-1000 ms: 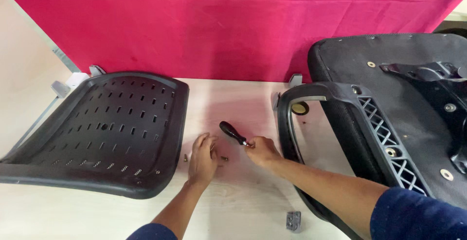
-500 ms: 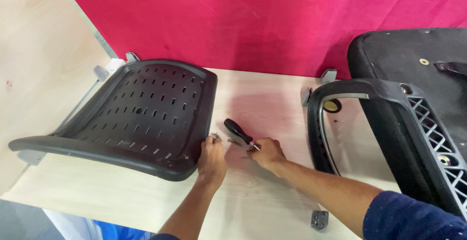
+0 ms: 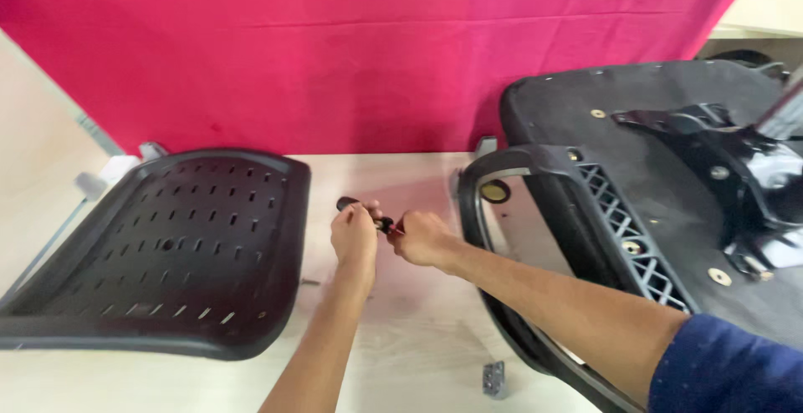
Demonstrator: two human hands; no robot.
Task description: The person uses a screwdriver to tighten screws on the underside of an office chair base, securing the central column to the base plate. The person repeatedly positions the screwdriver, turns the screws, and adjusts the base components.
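Pink cloth [image 3: 335, 53] hangs behind our pale wooden table [image 3: 418, 329]. On the right lies an upturned black chair seat [image 3: 669, 204] with its armrest loop [image 3: 535, 170] and metal mechanism [image 3: 744, 179]; on the left rests a perforated black backrest shell [image 3: 167, 246]. Between them we hold a black-handled screwdriver [image 3: 368, 215] above the tabletop: our left hand [image 3: 355, 237] is closed around its handle, our right hand [image 3: 422, 237] pinches its shaft end. Near the table's front edge sits a small metal bracket [image 3: 494, 378].
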